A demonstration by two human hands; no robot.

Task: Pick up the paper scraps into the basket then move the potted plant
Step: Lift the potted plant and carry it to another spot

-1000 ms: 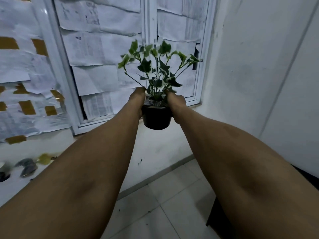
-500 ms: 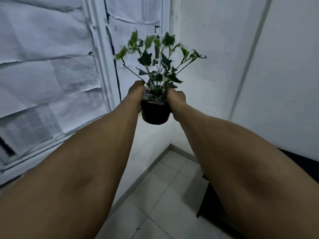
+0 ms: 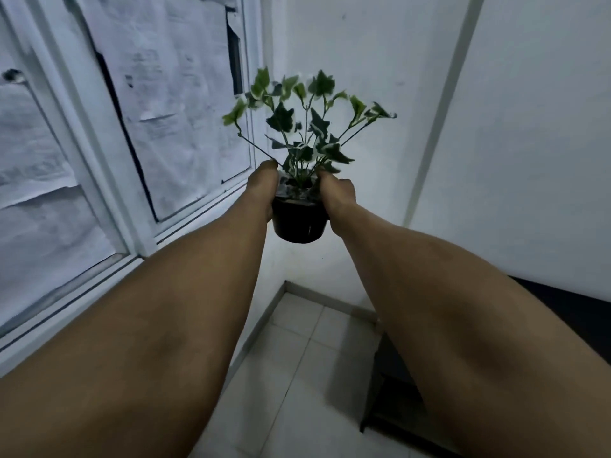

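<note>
I hold the potted plant (image 3: 299, 219) out in front of me at arm's length, in the air before a room corner. It is a small black pot with green, white-edged ivy leaves on thin stems. My left hand (image 3: 263, 186) grips the pot's left side and my right hand (image 3: 335, 196) grips its right side, thumbs at the rim. The pot stays upright. No paper scraps and no basket are in view.
A white-framed window (image 3: 109, 153) covered with taped paper sheets fills the left. White walls meet in a corner (image 3: 284, 266) behind the plant. Pale floor tiles (image 3: 297, 352) lie below, and a dark low piece of furniture (image 3: 393, 391) stands at the lower right.
My view and both arms have swung to the right along the window toward the room corner, carrying the plant with them. The grip on the pot is unchanged.
</note>
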